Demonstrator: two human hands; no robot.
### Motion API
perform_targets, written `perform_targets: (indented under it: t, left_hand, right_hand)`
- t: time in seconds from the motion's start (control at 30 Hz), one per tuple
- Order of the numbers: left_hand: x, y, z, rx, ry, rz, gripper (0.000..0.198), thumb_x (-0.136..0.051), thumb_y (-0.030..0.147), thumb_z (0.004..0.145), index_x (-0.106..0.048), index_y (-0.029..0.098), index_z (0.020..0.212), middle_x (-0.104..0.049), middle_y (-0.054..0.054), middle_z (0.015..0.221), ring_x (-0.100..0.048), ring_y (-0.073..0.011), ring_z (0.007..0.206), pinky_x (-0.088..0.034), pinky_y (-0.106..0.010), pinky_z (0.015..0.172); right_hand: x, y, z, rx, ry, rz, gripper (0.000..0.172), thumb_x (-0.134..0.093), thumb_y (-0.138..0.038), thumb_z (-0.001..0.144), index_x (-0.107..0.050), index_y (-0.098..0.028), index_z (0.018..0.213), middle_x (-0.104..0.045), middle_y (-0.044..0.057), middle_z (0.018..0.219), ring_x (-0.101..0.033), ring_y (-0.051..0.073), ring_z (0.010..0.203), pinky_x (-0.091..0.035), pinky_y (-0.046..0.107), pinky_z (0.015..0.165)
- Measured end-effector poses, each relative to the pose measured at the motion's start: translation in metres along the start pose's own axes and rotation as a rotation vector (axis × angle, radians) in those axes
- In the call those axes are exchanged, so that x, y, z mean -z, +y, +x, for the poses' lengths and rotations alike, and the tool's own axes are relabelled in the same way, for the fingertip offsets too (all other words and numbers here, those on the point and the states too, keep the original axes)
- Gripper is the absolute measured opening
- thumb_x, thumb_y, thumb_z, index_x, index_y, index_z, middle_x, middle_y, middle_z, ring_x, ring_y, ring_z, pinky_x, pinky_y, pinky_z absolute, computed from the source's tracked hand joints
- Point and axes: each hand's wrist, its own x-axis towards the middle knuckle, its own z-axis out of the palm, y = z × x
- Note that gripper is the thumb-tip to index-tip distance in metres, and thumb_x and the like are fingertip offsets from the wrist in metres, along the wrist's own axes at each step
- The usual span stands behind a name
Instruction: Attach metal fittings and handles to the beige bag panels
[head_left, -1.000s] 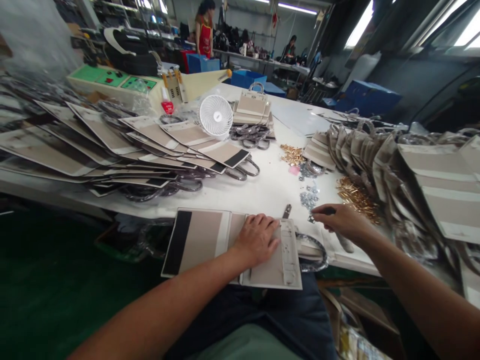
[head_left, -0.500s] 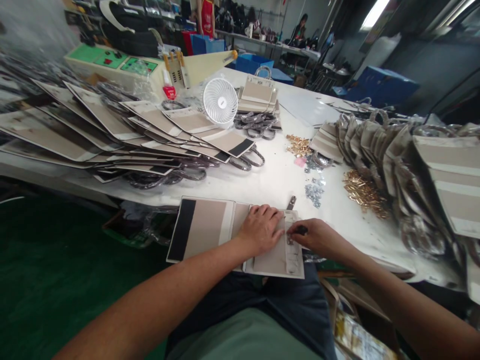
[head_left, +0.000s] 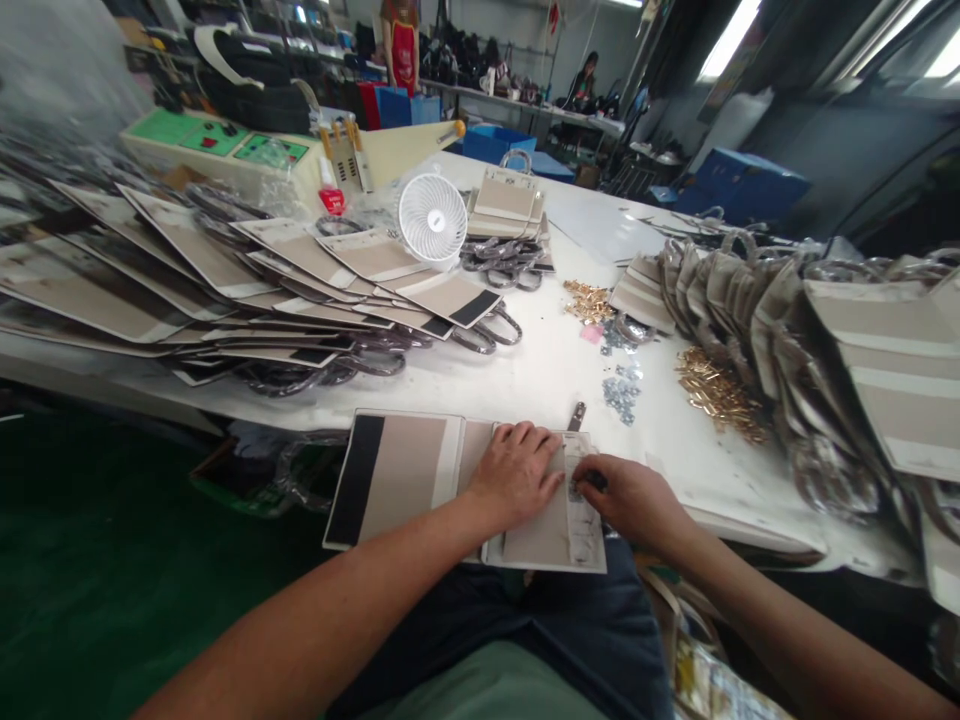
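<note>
On white workshop table (head_left: pixel 547 365), bag panels (head_left: pixel 300 258)

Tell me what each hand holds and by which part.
Left hand lies flat on the beige panel, gripping nothing. Right hand pinches a small dark piece in its fingertips; the part gripped cannot be told.

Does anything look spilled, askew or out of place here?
Loose gold metal fittings and small silver fittings lie strewn in uncontained heaps on the white table. The flat beige-and-black bag panel under the left hand overhangs the table's near edge.
</note>
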Motion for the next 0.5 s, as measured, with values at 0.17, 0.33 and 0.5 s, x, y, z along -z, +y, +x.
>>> perform_targets:
  t: [0.17,0.33,0.5]
  left_hand:
    - [-0.001,-0.003,0.000,0.004,0.024,-0.003,0.046,-0.062,0.041,0.100,-0.054,0.022,0.142,-0.063,-0.008,0.135,-0.051,-0.0294,0.126,-0.037,-0.050,0.110]
    - [-0.001,-0.004,0.001,-0.005,0.023,-0.017,0.046,-0.062,0.039,0.100,-0.054,0.022,0.142,-0.063,-0.008,0.135,-0.050,-0.0297,0.127,-0.038,-0.051,0.111]
    - [0.001,-0.003,0.002,0.003,0.020,-0.022,0.046,-0.060,0.038,0.101,-0.053,0.022,0.144,-0.063,-0.008,0.137,-0.049,-0.0300,0.129,-0.037,-0.052,0.112]
  right_hand:
    - [0.002,-0.002,0.006,-0.019,-0.021,0.147,0.013,-0.064,-0.022,0.087,-0.077,-0.025,0.090,-0.079,0.001,0.090,-0.071,0.021,0.085,-0.044,0.028,0.074]
    - [0.000,-0.004,0.010,-0.029,0.004,0.118,0.011,-0.065,-0.023,0.088,-0.077,-0.025,0.089,-0.079,0.002,0.089,-0.071,0.022,0.087,-0.043,0.029,0.075]
    - [-0.006,-0.010,-0.003,0.046,0.061,-0.011,0.019,-0.060,-0.023,0.093,-0.075,-0.025,0.104,-0.077,0.005,0.106,-0.072,0.023,0.089,-0.043,0.030,0.074]
